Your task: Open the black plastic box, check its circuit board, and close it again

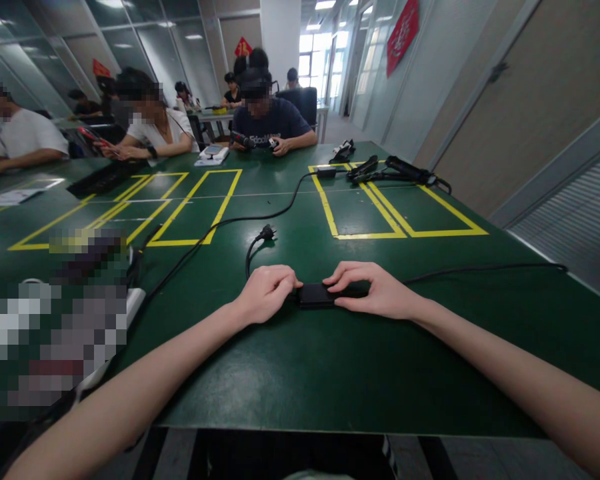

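A flat black power adapter [316, 294] lies on the green table [300, 373] in front of me. My left hand [266, 292] is curled around its left end, fingers closed on it. My right hand [375, 291] grips its right end, fingers bent over the top. A black cable [480, 270] runs from the adapter's right side toward the table's right edge. Another short cable with a plug [266, 233] curves away just behind my left hand.
A white power strip [130, 303] lies at the left beside a blurred patch. Yellow tape rectangles [380, 213] mark the table. More black adapters and cables [395, 170] lie at the far right. Several people sit at the far side and left.
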Available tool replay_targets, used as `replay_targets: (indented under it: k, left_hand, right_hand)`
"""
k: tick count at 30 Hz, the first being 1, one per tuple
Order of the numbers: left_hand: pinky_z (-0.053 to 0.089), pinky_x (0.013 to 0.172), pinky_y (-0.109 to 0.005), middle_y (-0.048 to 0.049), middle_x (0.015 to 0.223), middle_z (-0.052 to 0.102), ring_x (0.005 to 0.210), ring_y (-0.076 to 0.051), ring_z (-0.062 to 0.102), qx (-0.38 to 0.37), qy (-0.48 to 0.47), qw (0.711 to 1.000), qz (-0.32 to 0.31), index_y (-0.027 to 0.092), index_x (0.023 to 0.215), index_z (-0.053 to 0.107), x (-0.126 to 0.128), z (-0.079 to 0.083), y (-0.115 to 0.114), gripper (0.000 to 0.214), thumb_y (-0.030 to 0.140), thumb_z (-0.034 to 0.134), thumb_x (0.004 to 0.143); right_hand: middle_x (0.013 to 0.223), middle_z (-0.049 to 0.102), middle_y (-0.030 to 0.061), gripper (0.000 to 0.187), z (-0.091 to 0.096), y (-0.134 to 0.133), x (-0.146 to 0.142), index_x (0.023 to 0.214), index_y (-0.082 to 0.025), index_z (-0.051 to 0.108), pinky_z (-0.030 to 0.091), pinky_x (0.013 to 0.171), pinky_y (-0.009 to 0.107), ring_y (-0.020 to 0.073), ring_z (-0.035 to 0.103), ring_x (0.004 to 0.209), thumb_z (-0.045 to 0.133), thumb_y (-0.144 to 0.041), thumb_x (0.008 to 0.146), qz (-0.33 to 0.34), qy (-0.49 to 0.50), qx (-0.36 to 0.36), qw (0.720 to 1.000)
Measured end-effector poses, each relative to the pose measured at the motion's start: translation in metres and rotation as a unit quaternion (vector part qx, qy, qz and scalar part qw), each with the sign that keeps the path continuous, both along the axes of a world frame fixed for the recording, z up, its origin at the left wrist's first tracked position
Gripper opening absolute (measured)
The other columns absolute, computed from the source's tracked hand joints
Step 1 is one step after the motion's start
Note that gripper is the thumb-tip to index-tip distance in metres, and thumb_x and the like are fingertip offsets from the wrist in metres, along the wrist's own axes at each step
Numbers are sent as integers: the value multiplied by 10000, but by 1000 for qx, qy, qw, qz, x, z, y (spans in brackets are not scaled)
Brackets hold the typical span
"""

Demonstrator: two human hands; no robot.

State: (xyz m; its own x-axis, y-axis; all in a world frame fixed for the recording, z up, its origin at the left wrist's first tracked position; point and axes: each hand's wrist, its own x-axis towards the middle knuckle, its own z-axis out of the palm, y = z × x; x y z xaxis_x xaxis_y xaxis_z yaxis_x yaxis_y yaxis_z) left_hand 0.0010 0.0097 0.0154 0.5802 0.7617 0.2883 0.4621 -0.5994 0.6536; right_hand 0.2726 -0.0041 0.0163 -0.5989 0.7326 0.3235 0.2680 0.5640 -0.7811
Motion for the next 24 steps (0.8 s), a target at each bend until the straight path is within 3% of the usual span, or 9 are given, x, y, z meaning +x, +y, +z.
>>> replay_targets:
  k: [5,8,13,19,24]
  left_hand:
    - [441,681,-277,-24,793,612,704,-169,578,63,55,993,-83,186,828,626,-3,6,-2,142,305,567,878]
    - [414,652,-266,-8,830,575,716,-168,555,87,101,985,-107,200,874,588,-5,8,-2,198,331,703,779]
    - [393,624,-258,5,841,568,706,-161,553,79,121,985,-89,211,896,560,-5,5,-1,224,344,714,801]
    - [421,637,-266,-4,832,599,696,-163,571,73,72,993,-58,205,943,570,-4,-1,2,200,370,644,856]
    - [456,667,-289,-26,843,647,738,-195,623,156,153,975,-39,197,966,584,1,-3,2,194,380,603,903]
  right_hand:
    - [1030,761,74,94,0,0,0,910,-228,792,595,902,407,223,745,970,772,-307,863,0,-5,10,1000]
    - [1029,761,77,81,1,-1,0,917,-222,789,597,892,398,218,748,961,773,-281,865,4,-3,26,1000]
    - [1074,767,79,138,1,-1,0,973,-225,791,599,901,395,225,751,984,797,-260,839,17,-15,56,998]
    - [1208,750,90,375,-8,2,1,1222,-241,731,589,958,400,246,731,1102,767,-231,849,4,-60,107,992]
    - [1154,781,101,326,-13,6,2,1256,-216,711,596,902,404,252,745,1042,681,-222,931,-27,-113,193,974]
